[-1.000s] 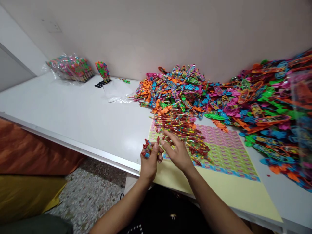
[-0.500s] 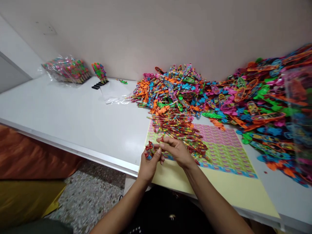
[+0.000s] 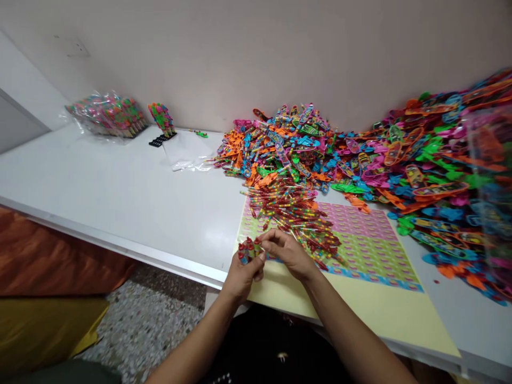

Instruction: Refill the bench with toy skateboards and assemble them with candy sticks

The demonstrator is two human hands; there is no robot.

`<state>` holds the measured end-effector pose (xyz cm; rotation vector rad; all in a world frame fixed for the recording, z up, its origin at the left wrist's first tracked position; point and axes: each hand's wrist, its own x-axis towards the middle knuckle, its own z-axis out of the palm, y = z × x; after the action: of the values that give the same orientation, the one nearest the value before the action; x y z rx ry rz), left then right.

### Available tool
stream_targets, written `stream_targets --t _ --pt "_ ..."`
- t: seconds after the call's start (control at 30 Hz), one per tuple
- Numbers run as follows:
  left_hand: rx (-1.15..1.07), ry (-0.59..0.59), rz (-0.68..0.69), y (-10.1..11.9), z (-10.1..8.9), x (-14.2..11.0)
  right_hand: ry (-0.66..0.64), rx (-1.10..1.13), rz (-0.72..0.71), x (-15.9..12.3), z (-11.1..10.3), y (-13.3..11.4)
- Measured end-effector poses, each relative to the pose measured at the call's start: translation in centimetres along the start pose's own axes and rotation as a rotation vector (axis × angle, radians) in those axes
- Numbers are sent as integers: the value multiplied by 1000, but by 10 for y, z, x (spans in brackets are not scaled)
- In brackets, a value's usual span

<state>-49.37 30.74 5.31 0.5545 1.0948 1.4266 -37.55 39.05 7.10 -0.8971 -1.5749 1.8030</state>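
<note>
My left hand (image 3: 241, 273) is closed round a small bundle of thin candy tubes (image 3: 248, 248) with red caps, held upright near the table's front edge. My right hand (image 3: 287, 252) is curled against that bundle, its fingertips pinched at the top of the tubes. Just beyond my hands lies a loose heap of the same candy tubes (image 3: 296, 213) on a sticker sheet (image 3: 368, 245) with pink and green rows and a yellow lower margin.
A big pile of coloured toy skateboards (image 3: 360, 154) runs along the wall from the middle to the right. At the far left stand a clear bag of packed toys (image 3: 108, 113), a small rack (image 3: 162, 120) and an empty plastic bag (image 3: 186, 154). The white table (image 3: 120, 186) ends at a speckled floor.
My right hand drew back from the tube heap and closed onto the bundle in my left hand. The bundle now stands more upright.
</note>
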Motion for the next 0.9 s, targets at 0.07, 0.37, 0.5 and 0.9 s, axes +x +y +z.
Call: stream_targets --t 0.07,0.37,0.5,0.9 --pt "-50 124 -7 7 -7 4 67 -134 -31 4 -7 5" --pt "144 340 113 -4 -29 24 88 -1223 -23 -2 -13 23" --pt "158 551 152 -24 -30 24 10 -1372 -19 7 10 22" --pt "129 650 229 -33 -36 17 -89 -1454 20 57 46 22"
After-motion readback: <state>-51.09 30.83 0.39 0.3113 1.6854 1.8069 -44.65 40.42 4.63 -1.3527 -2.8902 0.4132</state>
